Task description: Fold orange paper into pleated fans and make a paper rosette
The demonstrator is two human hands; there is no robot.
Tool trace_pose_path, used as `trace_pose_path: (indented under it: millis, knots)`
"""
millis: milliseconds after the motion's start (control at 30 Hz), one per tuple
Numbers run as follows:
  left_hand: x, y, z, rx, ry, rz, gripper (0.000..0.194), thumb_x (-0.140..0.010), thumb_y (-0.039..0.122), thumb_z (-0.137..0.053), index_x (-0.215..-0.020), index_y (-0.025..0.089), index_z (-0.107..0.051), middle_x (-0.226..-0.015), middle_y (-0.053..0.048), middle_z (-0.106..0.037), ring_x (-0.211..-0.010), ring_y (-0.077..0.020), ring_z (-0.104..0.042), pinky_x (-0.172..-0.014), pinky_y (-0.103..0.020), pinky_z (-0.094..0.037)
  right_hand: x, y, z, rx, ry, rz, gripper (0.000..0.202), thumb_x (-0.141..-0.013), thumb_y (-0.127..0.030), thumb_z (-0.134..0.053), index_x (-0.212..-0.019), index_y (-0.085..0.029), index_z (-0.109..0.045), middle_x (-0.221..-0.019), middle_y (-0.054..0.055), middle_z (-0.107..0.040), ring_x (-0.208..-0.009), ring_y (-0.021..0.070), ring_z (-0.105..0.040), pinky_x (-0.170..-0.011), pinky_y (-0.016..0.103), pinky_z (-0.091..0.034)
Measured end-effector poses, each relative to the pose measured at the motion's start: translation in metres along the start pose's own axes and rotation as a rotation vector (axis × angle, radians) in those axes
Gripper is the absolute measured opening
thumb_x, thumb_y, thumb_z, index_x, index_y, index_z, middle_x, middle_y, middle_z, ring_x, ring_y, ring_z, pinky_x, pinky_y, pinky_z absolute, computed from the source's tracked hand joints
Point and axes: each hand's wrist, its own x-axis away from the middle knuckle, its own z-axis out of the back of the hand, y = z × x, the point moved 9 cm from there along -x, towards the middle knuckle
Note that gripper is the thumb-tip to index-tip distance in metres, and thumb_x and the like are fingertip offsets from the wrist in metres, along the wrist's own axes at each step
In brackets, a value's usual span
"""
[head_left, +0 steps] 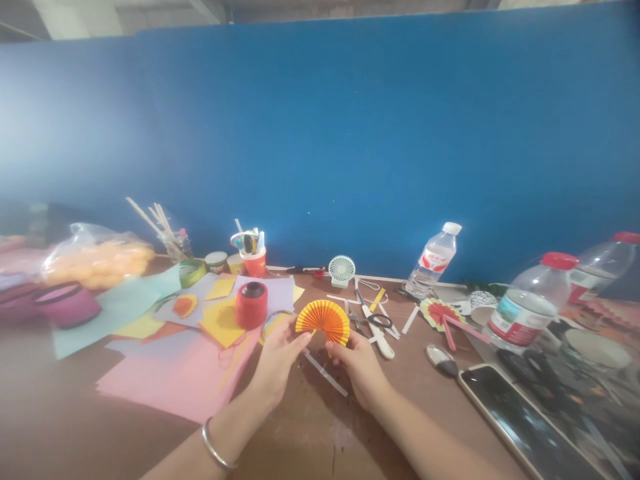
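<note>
A pleated paper fan, orange with a yellow edge, is spread in a rounded arch above the brown table. My left hand pinches its left end between thumb and fingers. At the right end, my right hand grips the fan in the same way. A silver bangle circles my left wrist. White paper strips lie on the table just below the fan. Scissors and a white-handled cutter are to the right of the fan.
Coloured paper sheets and a red spool lie left. Behind stand a red cup of tools and a small fan. Bottles, a paper rosette and a phone are right. A blue partition rises behind.
</note>
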Motion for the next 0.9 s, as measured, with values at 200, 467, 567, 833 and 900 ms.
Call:
trace_pose_path:
  millis: [200, 467, 567, 833, 900]
  knots:
    - [-0.003, -0.007, 0.007, -0.013, 0.065, 0.044, 0.022, -0.072, 0.027, -0.06, -0.091, 0.015, -0.057, -0.086, -0.004, -0.061, -0.072, -0.0122, -0.055, -0.062, -0.023, -0.044, -0.001, 0.004, 0.0, -0.007, 0.003, -0.021, 0.017, -0.063, -0.024, -0.067, -0.074, -0.013, -0.06, -0.06, -0.002, -0.054, -0.049, 0.0071, -0.04, -0.048, 0.019, -0.033]
    - [0.0, -0.015, 0.003, -0.02, 0.045, 0.08, 0.02, -0.071, 0.029, -0.061, -0.086, 0.017, -0.058, -0.077, -0.001, -0.06, -0.07, -0.0117, -0.054, -0.06, -0.021, -0.041, 0.0, 0.005, -0.003, -0.028, -0.002, -0.044, 0.02, -0.061, -0.024, -0.069, -0.075, -0.013, -0.061, -0.062, -0.002, -0.056, -0.051, 0.0076, -0.041, -0.049, 0.019, -0.033]
    - [0.0, -0.017, 0.01, -0.005, 0.093, 0.079, 0.019, -0.073, 0.033, -0.058, -0.081, 0.017, -0.059, -0.077, -0.001, -0.06, -0.073, -0.0132, -0.055, -0.061, -0.022, -0.042, 0.0, 0.004, -0.002, -0.009, 0.01, -0.048, 0.02, -0.06, -0.025, -0.069, -0.074, -0.013, -0.061, -0.061, -0.002, -0.056, -0.05, 0.008, -0.042, -0.049, 0.02, -0.033]
    - [0.0, -0.019, 0.008, -0.063, 0.067, 0.089, 0.017, -0.072, 0.032, -0.058, -0.073, 0.015, -0.058, -0.071, 0.0, -0.057, -0.066, -0.011, -0.05, -0.059, -0.021, -0.04, -0.001, 0.005, 0.0, -0.025, 0.014, -0.025, 0.021, -0.06, -0.028, -0.069, -0.073, -0.012, -0.062, -0.061, 0.0, -0.058, -0.05, 0.0085, -0.044, -0.048, 0.02, -0.035]
    - [0.001, -0.02, 0.007, -0.076, 0.06, 0.105, 0.017, -0.073, 0.032, -0.058, -0.073, 0.015, -0.058, -0.068, 0.001, -0.056, -0.064, -0.0106, -0.049, -0.057, -0.02, -0.039, -0.001, 0.006, 0.0, -0.04, 0.01, -0.023, 0.022, -0.061, -0.028, -0.069, -0.074, -0.012, -0.063, -0.065, 0.001, -0.06, -0.053, 0.0095, -0.047, -0.05, 0.021, -0.036]
